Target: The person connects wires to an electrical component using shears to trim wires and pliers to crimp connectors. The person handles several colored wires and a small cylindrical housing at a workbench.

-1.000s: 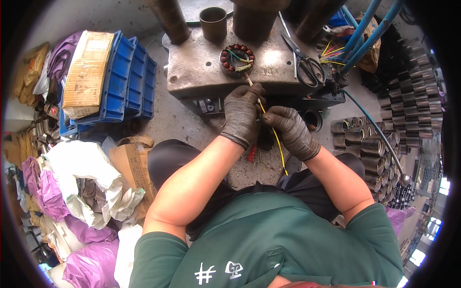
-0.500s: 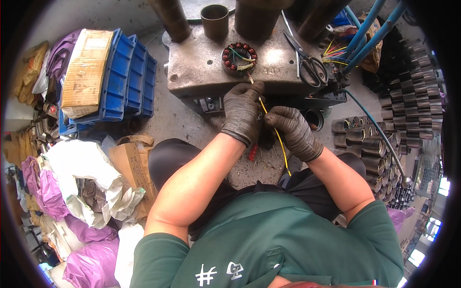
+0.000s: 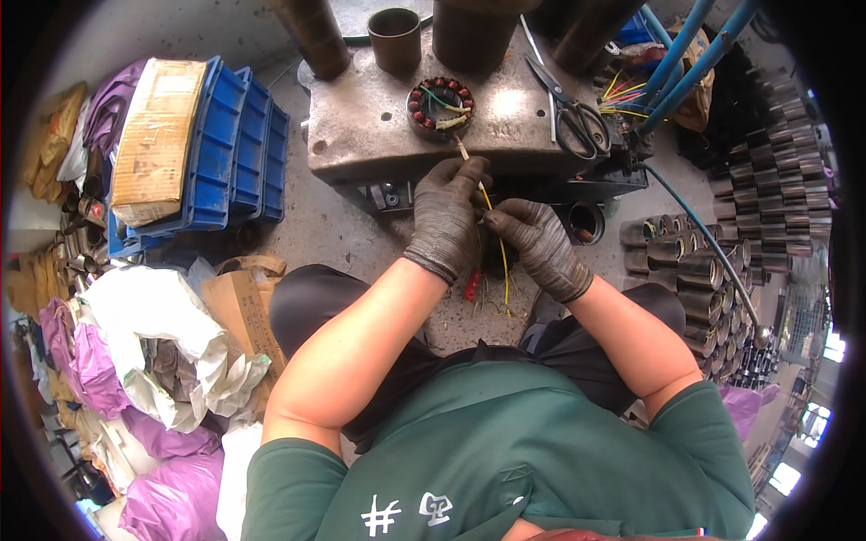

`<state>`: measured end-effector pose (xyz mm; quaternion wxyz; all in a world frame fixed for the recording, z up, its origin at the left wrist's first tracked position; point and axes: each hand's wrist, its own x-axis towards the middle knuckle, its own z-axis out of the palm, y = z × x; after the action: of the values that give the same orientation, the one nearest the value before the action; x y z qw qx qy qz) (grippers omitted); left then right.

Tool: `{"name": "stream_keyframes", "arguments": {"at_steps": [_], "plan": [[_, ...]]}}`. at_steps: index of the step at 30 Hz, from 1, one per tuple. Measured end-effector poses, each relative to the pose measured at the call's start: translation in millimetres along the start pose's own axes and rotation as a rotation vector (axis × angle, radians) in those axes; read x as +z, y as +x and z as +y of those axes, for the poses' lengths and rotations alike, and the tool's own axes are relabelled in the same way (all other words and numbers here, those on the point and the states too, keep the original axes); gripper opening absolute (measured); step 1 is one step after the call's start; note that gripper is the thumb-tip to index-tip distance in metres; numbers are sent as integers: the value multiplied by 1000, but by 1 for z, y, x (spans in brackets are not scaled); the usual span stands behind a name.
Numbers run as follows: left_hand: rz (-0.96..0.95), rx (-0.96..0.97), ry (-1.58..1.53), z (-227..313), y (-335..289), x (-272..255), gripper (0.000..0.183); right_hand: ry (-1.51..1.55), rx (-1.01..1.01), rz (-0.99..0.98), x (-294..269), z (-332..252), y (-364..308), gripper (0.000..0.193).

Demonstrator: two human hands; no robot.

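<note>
Yellow wire point(image 3: 505, 270) sits in left hand point(image 3: 446, 216); white sack point(image 3: 140, 307) holds something grey point(image 3: 171, 368).

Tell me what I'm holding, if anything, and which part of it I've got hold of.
Your left hand pinches the yellow wire near the white sleeve. Whether your right hand, farther along, grips it too can't be told.

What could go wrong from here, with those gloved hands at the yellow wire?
A firm tug might drag the coil ring: its pale lead runs to the left hand, and neither hand steadies the ring.

The scissors lie with their handles near the front edge of the metal block, so a stray bump could knock them off.

The yellow wire hangs loose below the hands and might snag.
</note>
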<state>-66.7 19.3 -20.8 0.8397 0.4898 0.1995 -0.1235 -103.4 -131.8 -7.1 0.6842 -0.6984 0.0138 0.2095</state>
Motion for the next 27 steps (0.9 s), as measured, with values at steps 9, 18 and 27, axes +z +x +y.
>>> {"name": "stream_keyframes", "arguments": {"at_steps": [9, 18, 27], "plan": [[-11, -28, -135, -3, -9, 4, 17, -19, -44, -25, -2, 5, 12, 26], [55, 61, -19, 2, 0, 2, 17, -93, 21, -70, -4, 4, 10, 28], [-13, -64, -175, 8, -2, -1, 20, -20, 23, -65, -3, 4, 10, 28]]}}
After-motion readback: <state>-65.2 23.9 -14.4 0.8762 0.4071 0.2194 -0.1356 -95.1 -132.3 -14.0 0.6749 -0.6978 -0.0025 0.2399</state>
